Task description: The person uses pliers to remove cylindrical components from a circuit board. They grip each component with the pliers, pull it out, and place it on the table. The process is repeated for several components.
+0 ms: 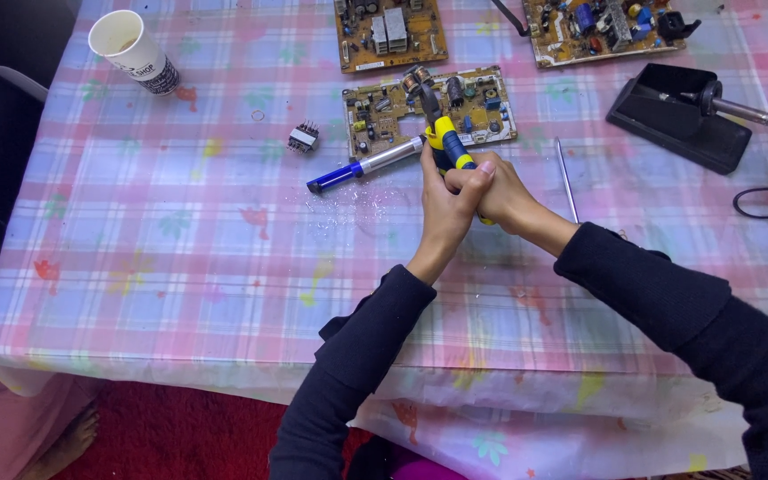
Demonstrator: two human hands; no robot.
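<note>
A white paper cup [128, 49] with a dark printed band around its lower half stands far to the upper left of the middle circuit board [428, 111], near the table's far corner. Two more tan circuit boards lie beyond that board: one [388, 33] directly above it, with a pale strip label along its lower edge, and another [602, 28] up and to the right, crowded with coloured parts. Just left of the middle circuit board sits a small black finned component [303, 137], and along the board's lower left edge lies a silver pen-shaped tool with a blue tip [364, 166]. Well to the right of the board rests a black soldering iron stand [679, 117] with the iron [744, 109] laid in it, and a thin metal rod [566, 178] lies between stand and board on the pastel checked tablecloth [180, 240].

Both hands meet just below the board. The left hand [444, 200] and right hand [495, 191] are pressed together, fingers wrapped tightly around the yellow-and-blue handles of a pair of pliers [442, 133]. The plier tips reach up onto the board at a coiled copper part [415, 80].
</note>
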